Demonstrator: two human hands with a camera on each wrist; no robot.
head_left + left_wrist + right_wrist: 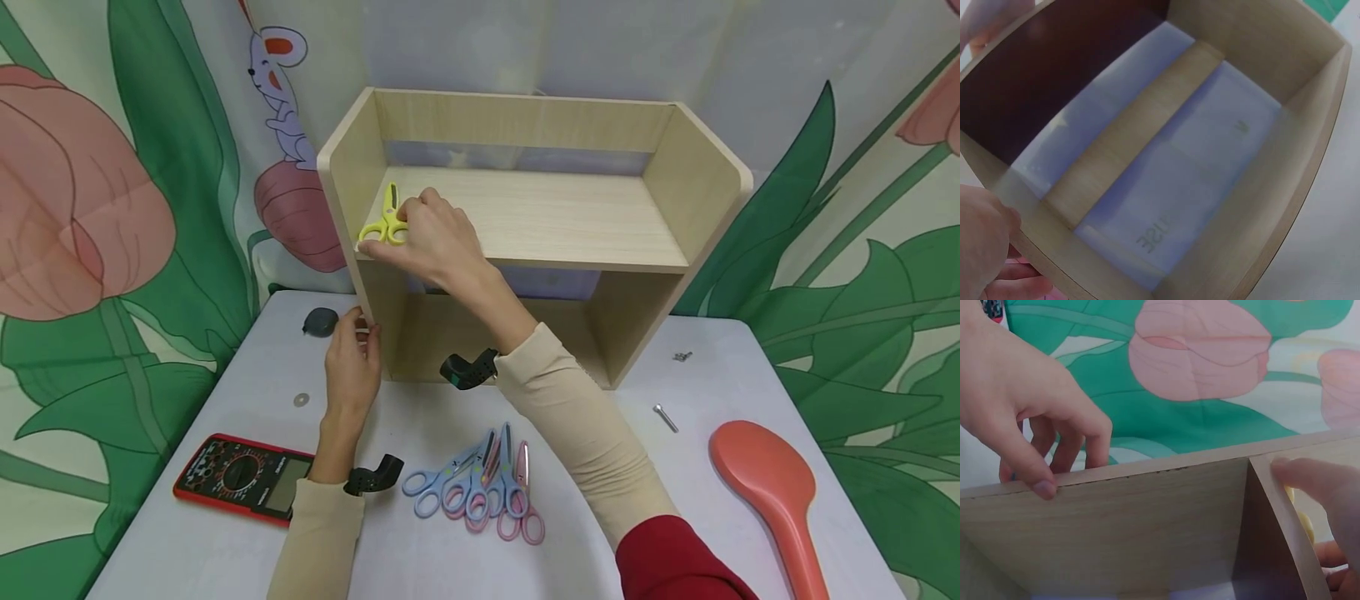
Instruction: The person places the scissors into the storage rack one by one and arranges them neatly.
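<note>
A pale wooden shelf unit [525,262] stands at the table's back. Yellow scissors [389,218] lie at the left end of its upper board, blades toward the back. My right hand [442,237] is over them, fingers at the right handle loop and thumb stretched along the board's front edge. In the right wrist view, the thumb [1316,481] partly covers the yellow handles. My left hand [352,367] holds the left side panel [1129,481] low down, thumb at its front edge and fingers outside. Several blue and pink scissors [476,483] lie in a pile before the unit.
A red-edged multimeter [240,475] lies by my left forearm. Behind it are a washer-like disc [301,400] and a dark rounded object [320,322]. On the right lie a bolt [665,418], small metal pieces [682,357] and a red-orange spoon [765,467]. Printed curtains hang behind.
</note>
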